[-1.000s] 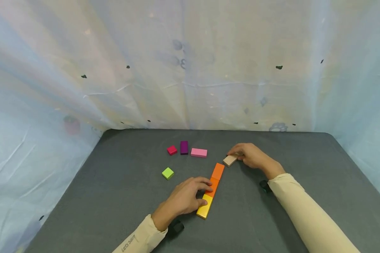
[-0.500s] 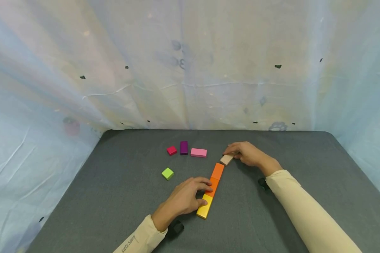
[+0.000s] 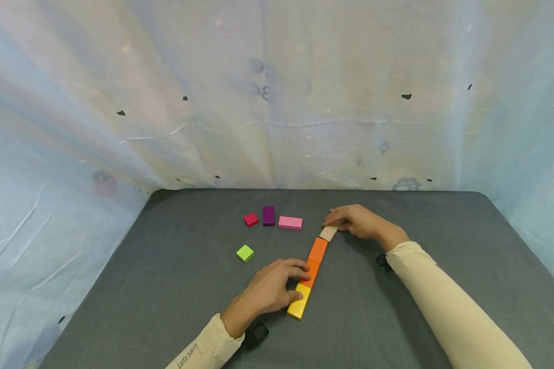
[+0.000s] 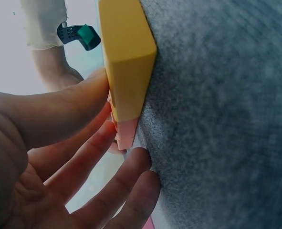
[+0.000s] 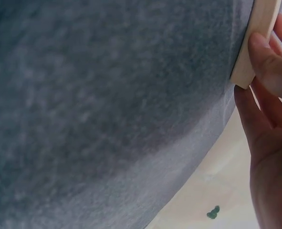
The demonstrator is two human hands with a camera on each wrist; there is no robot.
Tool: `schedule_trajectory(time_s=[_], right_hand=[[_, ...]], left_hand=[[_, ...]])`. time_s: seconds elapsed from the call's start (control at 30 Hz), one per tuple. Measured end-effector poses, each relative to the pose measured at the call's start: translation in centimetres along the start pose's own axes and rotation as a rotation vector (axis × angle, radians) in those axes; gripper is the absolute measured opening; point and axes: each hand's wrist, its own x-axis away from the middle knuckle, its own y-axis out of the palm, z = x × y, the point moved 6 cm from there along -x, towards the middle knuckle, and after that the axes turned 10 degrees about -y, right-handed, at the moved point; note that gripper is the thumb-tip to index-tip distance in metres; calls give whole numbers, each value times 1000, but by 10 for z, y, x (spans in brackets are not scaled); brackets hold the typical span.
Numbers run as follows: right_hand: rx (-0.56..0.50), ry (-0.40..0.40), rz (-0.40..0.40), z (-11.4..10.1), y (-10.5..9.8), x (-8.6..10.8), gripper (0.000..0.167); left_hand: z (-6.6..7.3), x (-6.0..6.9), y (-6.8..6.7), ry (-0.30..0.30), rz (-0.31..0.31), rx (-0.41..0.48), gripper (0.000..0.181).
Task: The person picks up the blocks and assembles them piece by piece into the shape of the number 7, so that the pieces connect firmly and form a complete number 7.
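Observation:
Two orange blocks (image 3: 317,249) and a yellow block (image 3: 298,302) lie end to end in a slanting row. The left hand (image 3: 270,287) rests on this row, its thumb on the yellow block (image 4: 126,52) and its fingers over the nearer orange one; its fingers are spread in the left wrist view. At the row's far end the right hand (image 3: 362,224) pinches a plain wooden block (image 3: 328,232), whose near end meets the farther orange block. In the right wrist view the thumb presses the side of the wooden block (image 5: 257,45), fingers on its other side.
On the grey table (image 3: 166,287), left of the row's far end, lie a red block (image 3: 251,220), a purple block (image 3: 269,216) and a pink block (image 3: 290,223). A green block (image 3: 245,253) sits nearer the left hand. A pale curtain (image 3: 277,102) hangs behind the table.
My right hand has moved left with the wooden block, which has turned closer to the row's slant and now meets the farther orange block. My left hand has stayed in place.

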Motion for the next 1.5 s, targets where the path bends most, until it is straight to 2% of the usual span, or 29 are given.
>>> schedule_trajectory(time_s=[0.3,0.67,1.5], right_hand=[[-2,17,-8,0,3,-6,45],[-13,-5,-34,-5,5,-16,44],[-15,17,-59,-4,4,-15,42]], left_hand=[[0,0,-1,17,-1,19,35],[-3,-1,1,-2,-3,29,36],[-3,-2,0,1,-1,27,35]])
